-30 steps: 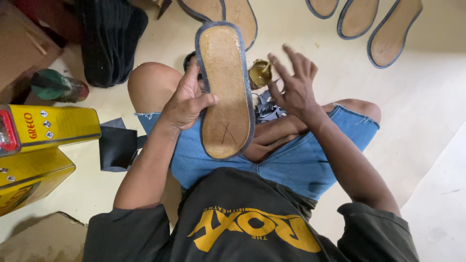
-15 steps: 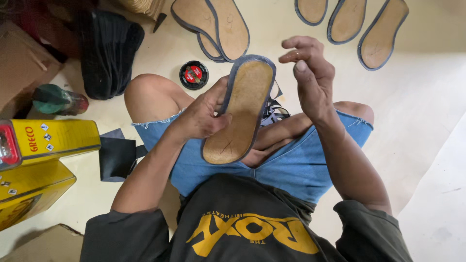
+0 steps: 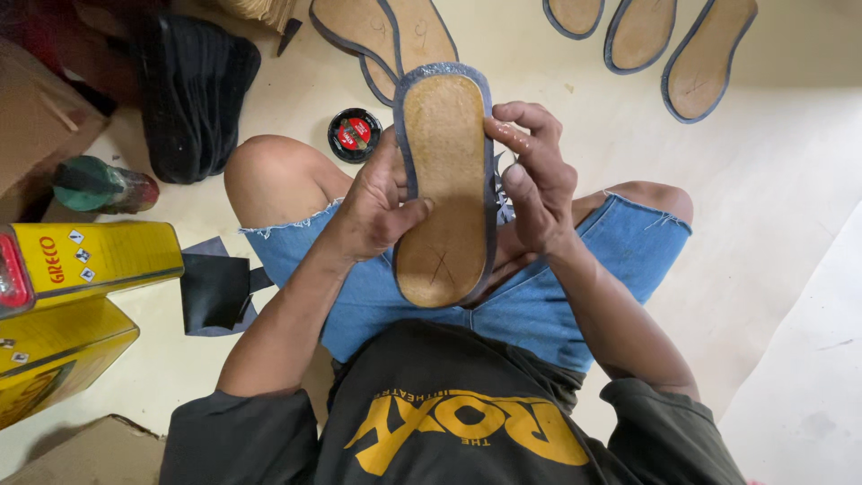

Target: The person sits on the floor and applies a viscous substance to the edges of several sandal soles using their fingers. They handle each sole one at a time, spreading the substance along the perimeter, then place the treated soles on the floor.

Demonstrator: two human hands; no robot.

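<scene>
Tan shoe sole (image 3: 444, 180) w/ dark rim held over lap, long axis near-to-far, toe end far. Left hand (image 3: 377, 211) closed on left edge; right hand (image 3: 537, 180) curled on right rim, fingertips (image 3: 503, 135) pressing. Both equally close.

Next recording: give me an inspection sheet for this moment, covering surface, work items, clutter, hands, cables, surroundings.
Surface: pale floor; the person sits on it in blue denim shorts.
Work items: tan shoe sole with a dark blue rim, held upright over the lap, a pen cross near its lower end.
Clutter: more soles lying flat ahead; small round black tin with a red lid; yellow cans; black scraps; black bag; green bottle.
Hands: left hand grips the sole's left edge; right hand has fingertips on its right rim.
Cables: nothing seen.
Surroundings: cardboard box at far left.
</scene>
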